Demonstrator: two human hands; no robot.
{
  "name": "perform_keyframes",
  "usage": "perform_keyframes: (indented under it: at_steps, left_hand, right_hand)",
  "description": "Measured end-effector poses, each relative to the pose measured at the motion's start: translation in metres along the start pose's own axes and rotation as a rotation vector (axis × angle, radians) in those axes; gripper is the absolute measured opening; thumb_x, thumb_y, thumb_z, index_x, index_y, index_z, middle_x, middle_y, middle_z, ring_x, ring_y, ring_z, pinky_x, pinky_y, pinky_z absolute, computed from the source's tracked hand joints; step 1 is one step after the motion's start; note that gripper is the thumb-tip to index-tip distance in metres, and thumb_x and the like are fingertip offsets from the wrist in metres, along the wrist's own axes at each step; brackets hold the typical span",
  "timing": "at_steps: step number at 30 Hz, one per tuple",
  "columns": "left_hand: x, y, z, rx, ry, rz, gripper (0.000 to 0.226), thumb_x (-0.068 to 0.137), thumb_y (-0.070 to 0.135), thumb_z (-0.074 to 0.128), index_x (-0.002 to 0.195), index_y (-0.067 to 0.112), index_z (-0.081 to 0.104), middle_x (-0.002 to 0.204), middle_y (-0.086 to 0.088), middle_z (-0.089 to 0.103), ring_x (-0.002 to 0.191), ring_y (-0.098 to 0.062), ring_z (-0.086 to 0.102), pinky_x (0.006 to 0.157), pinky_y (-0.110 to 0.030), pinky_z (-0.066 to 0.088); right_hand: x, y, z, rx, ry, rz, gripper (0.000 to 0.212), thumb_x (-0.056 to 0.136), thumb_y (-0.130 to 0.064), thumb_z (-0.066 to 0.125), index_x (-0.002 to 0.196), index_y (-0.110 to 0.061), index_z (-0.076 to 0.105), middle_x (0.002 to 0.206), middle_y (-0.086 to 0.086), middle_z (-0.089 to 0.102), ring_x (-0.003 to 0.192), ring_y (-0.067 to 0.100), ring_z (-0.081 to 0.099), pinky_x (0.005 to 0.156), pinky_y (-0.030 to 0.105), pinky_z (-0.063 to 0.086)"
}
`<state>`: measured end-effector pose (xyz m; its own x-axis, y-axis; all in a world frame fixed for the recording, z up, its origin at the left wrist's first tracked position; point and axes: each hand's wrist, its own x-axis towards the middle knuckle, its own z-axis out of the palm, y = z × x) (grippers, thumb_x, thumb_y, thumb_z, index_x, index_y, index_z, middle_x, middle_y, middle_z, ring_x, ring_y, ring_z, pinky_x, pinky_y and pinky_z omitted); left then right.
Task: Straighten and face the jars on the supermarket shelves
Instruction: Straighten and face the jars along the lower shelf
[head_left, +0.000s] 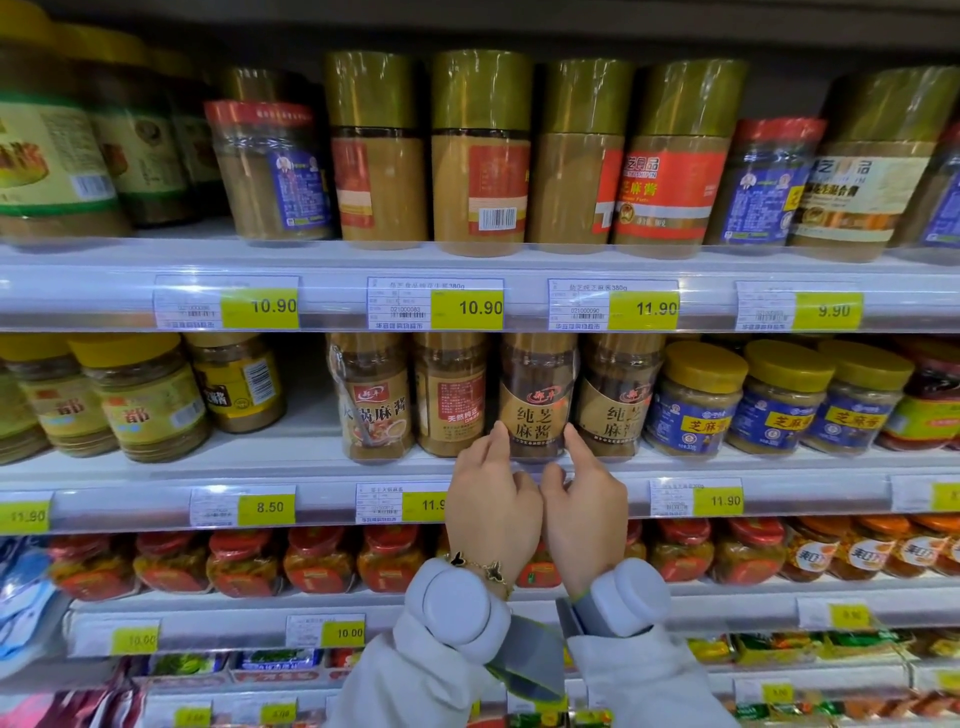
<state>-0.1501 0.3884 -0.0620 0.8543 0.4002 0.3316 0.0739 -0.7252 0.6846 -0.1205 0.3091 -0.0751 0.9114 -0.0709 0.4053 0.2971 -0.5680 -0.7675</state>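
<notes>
A dark sesame-paste jar (537, 400) with a tan label stands at the middle shelf's front edge, label facing out. My left hand (491, 499) touches its lower left side with a straight index finger. My right hand (584, 504) touches its lower right side the same way. The other fingers of both hands are curled below the jar, in front of the shelf rail. To its left stands a jar (451, 397) turned so its back label shows, and further left a hotpot-sauce jar (371, 400). A matching jar (618, 400) stands to the right.
The top shelf holds tall gold-capped jars (480, 150), several turned sideways or showing barcodes. Yellow-lidded blue-label jars (698, 400) stand at the middle right and yellow-label jars (145, 400) at the left, with a gap between these and the hotpot-sauce jar. Red-lidded chilli jars (317, 561) fill the shelf below.
</notes>
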Motion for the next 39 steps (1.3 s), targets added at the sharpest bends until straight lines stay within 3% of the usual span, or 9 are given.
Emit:
perform_keyframes:
  at_steps: [16,18,21,25,28,30,33,36,39]
  left_hand:
    - [-0.003,-0.005,-0.002,-0.083,0.006,0.057,0.055,0.087,0.011,0.046,0.141,0.011,0.035,0.143,-0.001,0.040,0.131,-0.015,0.032,0.103,-0.021,0.026]
    - [-0.006,-0.006,-0.008,-0.159,0.099,0.082,0.051,0.083,0.005,0.050,0.133,0.011,0.047,0.137,-0.001,0.046,0.127,-0.015,0.038,0.101,-0.013,0.023]
    - [-0.005,-0.014,-0.026,-0.247,0.438,0.091,0.045,0.069,-0.007,0.058,0.109,0.011,0.061,0.113,-0.006,0.052,0.108,-0.019,0.046,0.090,-0.005,0.024]
    - [0.014,-0.038,-0.055,-0.223,0.698,-0.049,0.050,0.062,-0.006,0.067,0.108,-0.001,0.049,0.109,-0.021,0.039,0.101,-0.029,0.036,0.085,-0.017,0.021]
    - [0.029,-0.057,-0.069,-0.191,0.596,-0.154,0.076,0.065,0.010,0.078,0.127,-0.003,0.038,0.123,-0.026,0.036,0.111,-0.035,0.036,0.090,-0.021,0.025]
    - [0.035,-0.066,-0.073,-0.162,0.483,-0.165,0.087,0.067,0.019,0.080,0.136,0.000,0.030,0.129,-0.023,0.037,0.118,-0.034,0.037,0.095,-0.032,0.032]
    - [0.041,-0.073,-0.075,-0.072,0.351,-0.137,0.092,0.065,0.031,0.080,0.137,0.004,0.029,0.123,-0.018,0.050,0.114,-0.035,0.047,0.091,-0.044,0.041]
    - [0.045,-0.080,-0.080,-0.043,0.309,-0.135,0.099,0.064,0.039,0.079,0.141,0.010,0.024,0.123,-0.013,0.055,0.111,-0.035,0.054,0.089,-0.046,0.044]
    - [0.045,-0.083,-0.081,-0.024,0.324,-0.114,0.103,0.064,0.044,0.078,0.142,0.011,0.020,0.125,-0.011,0.057,0.111,-0.033,0.055,0.092,-0.046,0.043]
  right_hand:
    - [-0.004,-0.003,0.002,0.012,0.015,0.030,0.047,0.087,-0.012,0.052,0.134,-0.011,0.046,0.126,0.016,0.057,0.105,0.033,0.057,0.086,0.035,0.043]
    - [-0.011,-0.008,0.002,0.049,0.125,-0.013,0.041,0.084,-0.005,0.053,0.124,-0.008,0.055,0.122,0.015,0.058,0.096,0.032,0.060,0.079,0.030,0.043]
    - [-0.024,-0.024,0.004,0.115,0.224,-0.194,0.033,0.078,-0.003,0.049,0.107,-0.008,0.064,0.106,0.009,0.057,0.068,0.019,0.056,0.062,0.022,0.040]
    - [-0.027,-0.043,0.014,0.152,0.078,-0.271,0.033,0.080,0.002,0.051,0.109,-0.009,0.062,0.106,0.005,0.053,0.079,0.015,0.055,0.066,0.034,0.050]
    - [-0.026,-0.058,0.025,0.142,-0.009,-0.282,0.038,0.084,-0.003,0.052,0.122,-0.010,0.055,0.115,0.003,0.051,0.093,0.016,0.056,0.076,0.036,0.050]
    - [-0.023,-0.066,0.034,0.105,-0.036,-0.292,0.043,0.085,-0.006,0.052,0.128,-0.009,0.049,0.123,0.005,0.049,0.092,0.016,0.057,0.078,0.034,0.049]
    - [-0.015,-0.070,0.044,0.015,-0.041,-0.212,0.051,0.087,-0.013,0.052,0.136,-0.006,0.039,0.134,0.011,0.043,0.099,0.027,0.057,0.083,0.033,0.043]
    - [-0.010,-0.072,0.056,-0.048,-0.038,-0.144,0.061,0.086,-0.022,0.056,0.140,-0.007,0.031,0.132,0.014,0.046,0.114,0.032,0.049,0.083,0.034,0.040]
    - [-0.003,-0.074,0.063,-0.051,-0.059,-0.042,0.074,0.082,-0.033,0.062,0.141,-0.008,0.025,0.129,0.016,0.050,0.115,0.034,0.049,0.082,0.037,0.043]
